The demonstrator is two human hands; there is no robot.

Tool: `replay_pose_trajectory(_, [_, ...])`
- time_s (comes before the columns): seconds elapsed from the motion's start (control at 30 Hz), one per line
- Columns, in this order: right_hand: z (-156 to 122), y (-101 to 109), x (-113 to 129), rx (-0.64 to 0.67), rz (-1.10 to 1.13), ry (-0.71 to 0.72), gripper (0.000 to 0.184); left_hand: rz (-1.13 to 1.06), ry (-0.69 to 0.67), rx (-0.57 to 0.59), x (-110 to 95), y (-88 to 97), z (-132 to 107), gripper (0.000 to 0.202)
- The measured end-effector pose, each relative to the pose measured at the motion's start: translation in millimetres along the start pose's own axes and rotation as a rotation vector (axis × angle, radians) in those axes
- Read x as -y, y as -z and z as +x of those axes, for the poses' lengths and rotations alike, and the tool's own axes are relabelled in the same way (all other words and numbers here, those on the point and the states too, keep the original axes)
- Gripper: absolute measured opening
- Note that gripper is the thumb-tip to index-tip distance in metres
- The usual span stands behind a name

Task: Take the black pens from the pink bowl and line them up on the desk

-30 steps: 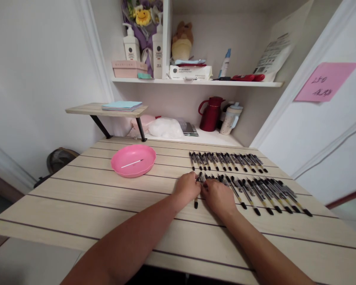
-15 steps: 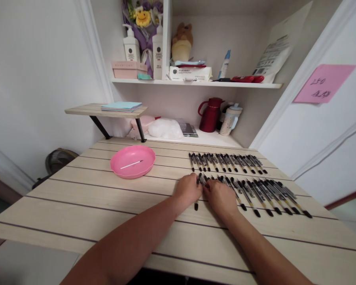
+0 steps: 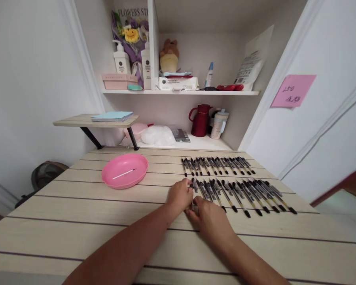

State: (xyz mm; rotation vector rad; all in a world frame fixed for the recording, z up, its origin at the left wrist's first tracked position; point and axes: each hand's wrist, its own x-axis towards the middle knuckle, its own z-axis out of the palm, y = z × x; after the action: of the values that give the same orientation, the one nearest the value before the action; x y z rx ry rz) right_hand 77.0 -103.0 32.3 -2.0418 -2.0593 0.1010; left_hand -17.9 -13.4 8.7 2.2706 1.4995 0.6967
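Note:
Two rows of black-capped pens lie on the wooden table, a far row [image 3: 216, 166] and a near row [image 3: 246, 194]. At the left end of the near row, my left hand [image 3: 179, 196] is closed, its fingertips around the upper part of a pen [image 3: 192, 205] that is mostly covered. Just below and to the right, my right hand [image 3: 210, 215] has its thumb and fingers pinched round the lower end of the same pen. To the left stands a pink dish [image 3: 106, 173] with a thin white pen refill [image 3: 123, 174] in it.
A small raised shelf [image 3: 62, 122] with blue paper [image 3: 114, 115] stands at the back left. Behind the table are a plastic bag [image 3: 157, 135], a red jug [image 3: 201, 122] and a pale tumbler [image 3: 219, 124]. White cabinet walls border the back and right.
My right hand has slid down toward the pen's lower end, now covering its black cap. My left hand stays at the row's left end. The camera view has shifted.

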Motion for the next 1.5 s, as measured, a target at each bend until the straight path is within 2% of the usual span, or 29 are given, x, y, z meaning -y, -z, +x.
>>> replay_pose_trajectory(0.2, [1,-12,2,-0.027,-0.014,0.002,0.014,0.0,-0.006,0.003,3,-0.8,1,0.03])
replay_pose_trajectory(0.43, [-1,-7,1,0.0,0.026,-0.02,0.016,-0.016,-0.013,0.013,6,-2.3,3,0.029])
replay_pose_trajectory(0.63, [-10,1,-2,-0.033,0.077,-0.002,0.015,-0.142,-0.023,0.029,7,-1.0,4,0.024])
replay_pose_trajectory(0.73, [-19,6,-14,-0.037,0.116,-0.023,0.015,-0.315,0.032,0.026,8,-0.5,7,0.016])
replay_pose_trajectory(0.83, [-32,8,-36,-0.069,0.141,-0.065,0.018,-0.6,0.187,0.025,9,0.5,11,0.007])
replay_pose_trajectory(0.9, [-42,9,-53,-0.106,0.15,-0.107,0.019,-0.718,0.259,0.028,9,1.7,13,0.009])
replay_pose_trajectory(1.13, [-79,3,-110,-0.194,0.246,-0.252,0.026,-0.816,0.338,0.039,6,6.2,15,0.01])
replay_pose_trajectory(1.23, [-85,-3,-118,-0.262,0.317,-0.25,0.029,-0.836,0.359,0.034,5,7.2,15,0.011])
replay_pose_trajectory(1.4, [-87,-10,-115,-0.379,0.374,-0.277,0.027,-0.855,0.365,0.02,3,9.6,13,0.013])
replay_pose_trajectory(1.5, [-89,-10,-119,-0.448,0.5,-0.327,0.026,-0.867,0.355,0.015,2,11.0,12,0.013])
